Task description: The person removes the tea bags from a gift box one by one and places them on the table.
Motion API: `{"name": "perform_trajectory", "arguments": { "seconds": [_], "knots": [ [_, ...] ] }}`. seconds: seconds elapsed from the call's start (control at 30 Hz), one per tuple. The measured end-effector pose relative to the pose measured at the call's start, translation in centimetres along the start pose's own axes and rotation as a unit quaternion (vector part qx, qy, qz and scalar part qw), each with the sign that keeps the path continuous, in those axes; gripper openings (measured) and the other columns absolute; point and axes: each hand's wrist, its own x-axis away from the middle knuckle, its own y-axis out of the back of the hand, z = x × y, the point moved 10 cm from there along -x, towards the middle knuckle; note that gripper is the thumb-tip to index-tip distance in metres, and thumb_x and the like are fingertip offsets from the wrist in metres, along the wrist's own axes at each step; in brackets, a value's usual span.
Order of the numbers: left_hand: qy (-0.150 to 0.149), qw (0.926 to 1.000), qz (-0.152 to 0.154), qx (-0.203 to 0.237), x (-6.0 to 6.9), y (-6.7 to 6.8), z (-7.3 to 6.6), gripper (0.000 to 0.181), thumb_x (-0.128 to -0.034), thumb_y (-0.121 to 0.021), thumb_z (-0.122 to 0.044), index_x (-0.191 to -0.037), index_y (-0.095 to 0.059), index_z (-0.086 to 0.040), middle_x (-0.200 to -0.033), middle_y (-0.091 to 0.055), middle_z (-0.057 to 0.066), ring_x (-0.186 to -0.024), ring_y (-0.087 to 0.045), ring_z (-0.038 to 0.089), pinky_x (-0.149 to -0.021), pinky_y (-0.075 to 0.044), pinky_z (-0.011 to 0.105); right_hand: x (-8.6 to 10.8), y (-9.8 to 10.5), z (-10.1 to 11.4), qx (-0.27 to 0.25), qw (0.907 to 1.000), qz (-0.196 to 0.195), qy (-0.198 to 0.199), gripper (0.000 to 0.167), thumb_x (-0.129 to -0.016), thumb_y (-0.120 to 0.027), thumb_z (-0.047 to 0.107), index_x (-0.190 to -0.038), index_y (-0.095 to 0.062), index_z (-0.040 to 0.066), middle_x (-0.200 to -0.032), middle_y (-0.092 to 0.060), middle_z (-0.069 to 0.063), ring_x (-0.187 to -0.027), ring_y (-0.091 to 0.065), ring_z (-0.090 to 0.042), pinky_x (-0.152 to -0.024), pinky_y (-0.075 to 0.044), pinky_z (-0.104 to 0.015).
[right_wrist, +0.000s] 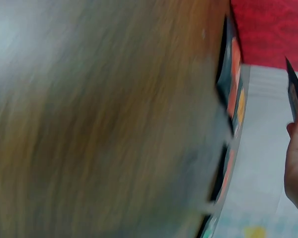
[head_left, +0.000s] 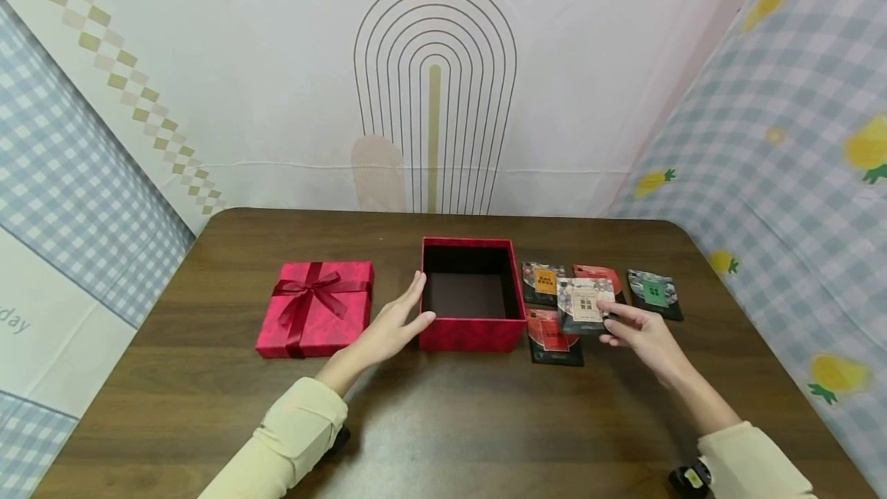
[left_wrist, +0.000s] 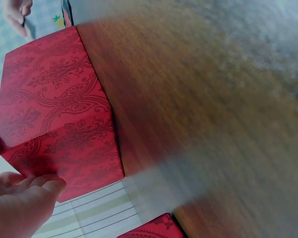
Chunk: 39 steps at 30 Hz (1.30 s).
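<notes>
A deep red gift box (head_left: 471, 335) with a dark interior stands without its lid in the middle of the table. My left hand (head_left: 393, 327) rests against its left side, fingers extended; the left wrist view shows that hand (left_wrist: 25, 203) at the red patterned box wall (left_wrist: 54, 94). Between thumb and fingers, my right hand (head_left: 644, 337) pinches a flat sachet (head_left: 580, 306) with a pale label, raised above other sachets. Beneath and around it lie an orange-labelled sachet (head_left: 540, 280), a red sachet (head_left: 554, 341), another red one (head_left: 599, 274) partly hidden, and a green-labelled sachet (head_left: 654, 293).
The red box lid (head_left: 326, 310), tied with a dark red ribbon bow, lies left of the box. Everything stands on a brown wooden table (head_left: 443, 422). A white patterned cloth (head_left: 277, 60) hangs behind it, and checked cloth (head_left: 783, 175) hangs at the right.
</notes>
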Motion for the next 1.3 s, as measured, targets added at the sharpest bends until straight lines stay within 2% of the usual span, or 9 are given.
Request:
{"name": "perform_trajectory", "arguments": {
  "seconds": [0.13,0.4,0.53,0.67,0.8,0.9,1.0,1.03,1.3],
  "knots": [
    [-0.004,1.0,-0.002,-0.001,0.0,-0.1,-0.2,0.066,-0.0935,-0.052,-0.019,-0.144,-0.015,0.002,-0.15,-0.012,0.019,-0.136,-0.019,0.029,-0.108,-0.019,0.043,0.8,1.4,-1.4,0.039,0.9989,0.015,-0.024,0.05,-0.092,-0.053,0.012,-0.13,-0.037,-0.016,-0.105,-0.051,0.027,-0.078,-0.066,-0.011,-0.067,-0.053,-0.026],
    [0.0,1.0,0.001,0.0,0.0,-0.1,-0.1,0.066,-0.0936,-0.052,-0.019,-0.144,-0.014,0.001,-0.15,-0.012,0.019,-0.136,-0.019,0.028,-0.108,-0.02,0.043,2.0,3.5,-4.2,0.048,0.9968,0.021,-0.061,0.045,-0.091,-0.053,0.006,-0.126,-0.04,-0.019,-0.1,-0.057,0.021,-0.07,-0.064,-0.009,-0.063,-0.053,-0.027],
    [0.004,1.0,0.005,0.0,0.0,-0.2,0.0,0.066,-0.094,-0.051,-0.02,-0.145,-0.013,0.0,-0.15,-0.011,0.018,-0.136,-0.018,0.028,-0.109,-0.02,0.042,2.3,3.6,-5.0,0.104,0.9928,0.024,-0.056,0.039,-0.09,-0.051,-0.001,-0.123,-0.043,-0.02,-0.104,-0.063,-0.006,-0.065,-0.062,-0.008,-0.06,-0.053,-0.027],
    [0.003,1.0,0.006,-0.001,0.0,-0.2,0.0,0.066,-0.0939,-0.051,-0.02,-0.144,-0.013,0.0,-0.15,-0.011,0.019,-0.136,-0.019,0.028,-0.108,-0.02,0.043,2.4,3.1,-4.8,0.217,0.9752,0.027,-0.035,0.034,-0.087,-0.053,-0.004,-0.119,-0.051,-0.015,-0.107,-0.058,-0.029,-0.06,-0.06,-0.008,-0.055,-0.051,-0.026],
    [-0.001,1.0,0.004,-0.001,0.0,-0.2,-0.1,0.067,-0.0936,-0.051,-0.02,-0.144,-0.013,0.001,-0.15,-0.011,0.02,-0.136,-0.019,0.03,-0.108,-0.02,0.044,2.3,2.7,-4.2,0.315,0.9485,0.026,-0.018,0.031,-0.086,-0.055,-0.001,-0.116,-0.058,-0.008,-0.102,-0.061,-0.025,-0.061,-0.059,-0.01,-0.055,-0.048,-0.025],
    [0.001,1.0,0.003,0.001,0.0,-0.1,0.0,0.066,-0.0938,-0.051,-0.02,-0.144,-0.013,0.001,-0.15,-0.011,0.019,-0.136,-0.018,0.029,-0.108,-0.02,0.043,2.1,2.5,-3.5,0.364,0.931,0.02,0.009,0.029,-0.085,-0.057,0.0,-0.113,-0.06,-0.006,-0.103,-0.062,-0.026,-0.077,-0.063,-0.024,-0.063,-0.049,-0.035],
    [0.0,1.0,0.003,0.0,-0.1,-0.1,0.0,0.066,-0.0937,-0.051,-0.019,-0.144,-0.014,0.001,-0.15,-0.011,0.02,-0.136,-0.018,0.028,-0.108,-0.02,0.043,2.1,2.3,-3.0,0.392,0.9192,0.012,0.032,0.028,-0.083,-0.059,0.0,-0.111,-0.062,-0.006,-0.104,-0.061,-0.028,-0.094,-0.058,-0.038,-0.073,-0.047,-0.048],
    [0.001,1.0,0.003,0.0,-0.1,-0.1,0.1,0.066,-0.0937,-0.051,-0.019,-0.144,-0.014,0.001,-0.15,-0.011,0.019,-0.136,-0.018,0.028,-0.109,-0.019,0.043,2.2,2.3,-2.8,0.397,0.917,0.008,0.04,0.028,-0.082,-0.06,0.0,-0.11,-0.062,-0.006,-0.108,-0.059,-0.029,-0.098,-0.056,-0.042,-0.076,-0.046,-0.052],
    [0.006,0.9999,0.006,-0.006,-0.4,-0.3,0.5,0.067,-0.0938,-0.051,-0.02,-0.144,-0.013,0.001,-0.151,-0.009,0.017,-0.137,-0.016,0.027,-0.109,-0.018,0.042,2.1,2.2,-3.2,0.408,0.9126,0.012,0.027,0.029,-0.084,-0.06,0.006,-0.11,-0.061,-0.007,-0.119,-0.042,-0.043,-0.097,-0.054,-0.048,-0.082,-0.04,-0.059]
  ]
}}
